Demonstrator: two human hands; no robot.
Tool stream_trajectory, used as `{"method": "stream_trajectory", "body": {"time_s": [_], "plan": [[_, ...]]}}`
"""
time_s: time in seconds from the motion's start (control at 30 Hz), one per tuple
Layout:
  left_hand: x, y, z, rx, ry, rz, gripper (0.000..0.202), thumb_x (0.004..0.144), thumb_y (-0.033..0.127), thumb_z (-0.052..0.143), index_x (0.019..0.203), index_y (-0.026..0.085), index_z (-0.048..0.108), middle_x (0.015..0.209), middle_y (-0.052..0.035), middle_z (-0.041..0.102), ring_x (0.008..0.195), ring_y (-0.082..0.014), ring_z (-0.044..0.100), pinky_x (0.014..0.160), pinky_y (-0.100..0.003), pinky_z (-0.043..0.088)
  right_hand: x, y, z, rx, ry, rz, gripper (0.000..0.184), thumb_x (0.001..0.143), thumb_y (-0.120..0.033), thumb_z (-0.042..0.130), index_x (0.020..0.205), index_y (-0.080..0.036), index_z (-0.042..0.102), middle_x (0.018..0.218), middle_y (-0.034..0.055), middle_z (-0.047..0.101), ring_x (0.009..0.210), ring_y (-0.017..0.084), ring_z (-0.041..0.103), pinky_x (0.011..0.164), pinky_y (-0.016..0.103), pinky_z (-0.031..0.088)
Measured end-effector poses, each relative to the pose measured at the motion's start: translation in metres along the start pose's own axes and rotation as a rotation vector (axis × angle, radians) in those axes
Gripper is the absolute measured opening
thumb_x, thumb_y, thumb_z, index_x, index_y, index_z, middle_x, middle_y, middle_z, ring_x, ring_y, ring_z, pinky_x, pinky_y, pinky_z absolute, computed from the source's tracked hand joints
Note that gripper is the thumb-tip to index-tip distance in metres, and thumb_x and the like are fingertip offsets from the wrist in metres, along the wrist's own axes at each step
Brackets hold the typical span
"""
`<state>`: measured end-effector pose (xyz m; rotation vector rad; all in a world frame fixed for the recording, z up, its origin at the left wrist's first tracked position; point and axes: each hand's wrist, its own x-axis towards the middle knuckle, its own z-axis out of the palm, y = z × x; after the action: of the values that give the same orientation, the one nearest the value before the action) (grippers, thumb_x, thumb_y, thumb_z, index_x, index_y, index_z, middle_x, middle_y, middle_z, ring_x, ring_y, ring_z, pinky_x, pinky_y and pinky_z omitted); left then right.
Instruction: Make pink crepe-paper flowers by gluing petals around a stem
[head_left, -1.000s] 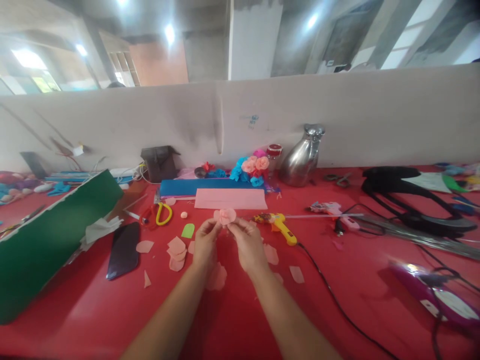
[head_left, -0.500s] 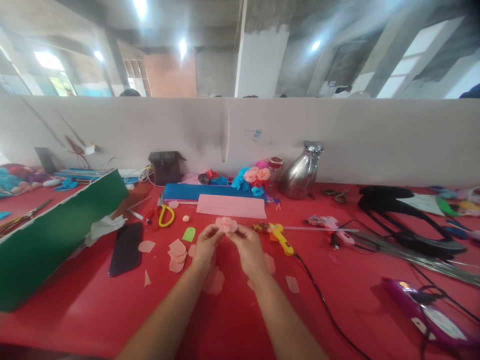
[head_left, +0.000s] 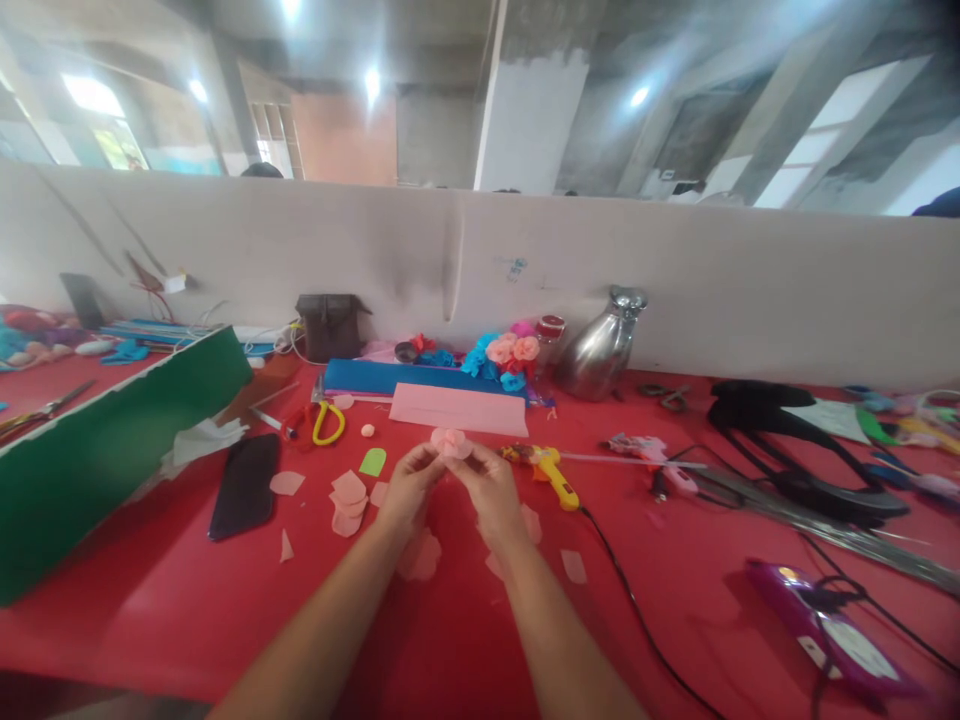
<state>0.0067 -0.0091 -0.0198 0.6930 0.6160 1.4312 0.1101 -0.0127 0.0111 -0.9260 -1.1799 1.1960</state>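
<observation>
A small pink paper flower is pinched between the fingertips of both hands, above the middle of the red table. My left hand closes on its left side, and my right hand on its right. Cut pink paper petals lie in a small pile to the left of my left hand, near a green petal-shaped piece. More pink petals lie beneath my wrists, partly hidden. Just right of my right hand rests a yellow glue gun with a glue stick in it.
Yellow-handled scissors, a phone and a green board are on the left. Behind my hands lie a pink paper strip and finished flowers. A metal jug, a pink glue gun and a purple power strip stand rightward.
Both hands still hold the pink flower at nearly the same spot; its petals look turned slightly and more gathered. The whole view has shifted and tilted a little.
</observation>
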Motion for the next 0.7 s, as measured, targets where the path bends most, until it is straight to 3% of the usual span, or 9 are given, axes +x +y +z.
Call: {"method": "stream_trajectory", "body": {"time_s": [0.2,0.43,0.7], "plan": [[-0.0002,0.0018,-0.0002,0.007,-0.032,-0.015,0.014,0.065,0.023,0.074,0.074,0.016,0.066,0.074,-0.0017,0.065,0.070,-0.0113,0.059,0.074,-0.025,0.043,0.0009,0.0011,0.0004,0.094,0.003,0.081,0.024,0.065,-0.031,0.072,0.088,-0.022,0.072,0.090,0.0024,0.071,0.091,0.021,0.060,0.083,0.033,0.045],[-0.0027,0.0064,0.0034,0.055,-0.050,-0.016,0.019,0.064,0.022,0.074,0.079,0.015,0.066,0.071,-0.0033,0.065,0.066,-0.0125,0.058,0.071,-0.026,0.044,0.0049,0.0084,-0.0021,0.254,-0.008,0.188,0.019,0.064,-0.033,0.073,0.079,-0.022,0.071,0.078,-0.0001,0.068,0.064,0.013,0.052,0.062,0.025,0.041],[-0.0027,0.0068,0.0019,0.097,-0.018,0.008,0.019,0.064,0.022,0.074,0.079,0.014,0.067,0.072,-0.0042,0.065,0.066,-0.0133,0.058,0.069,-0.026,0.044,0.0055,0.0093,-0.0019,0.283,-0.004,0.209,0.017,0.061,-0.032,0.075,0.072,-0.021,0.068,0.068,-0.0031,0.063,0.059,0.011,0.047,0.060,0.025,0.037]]}}
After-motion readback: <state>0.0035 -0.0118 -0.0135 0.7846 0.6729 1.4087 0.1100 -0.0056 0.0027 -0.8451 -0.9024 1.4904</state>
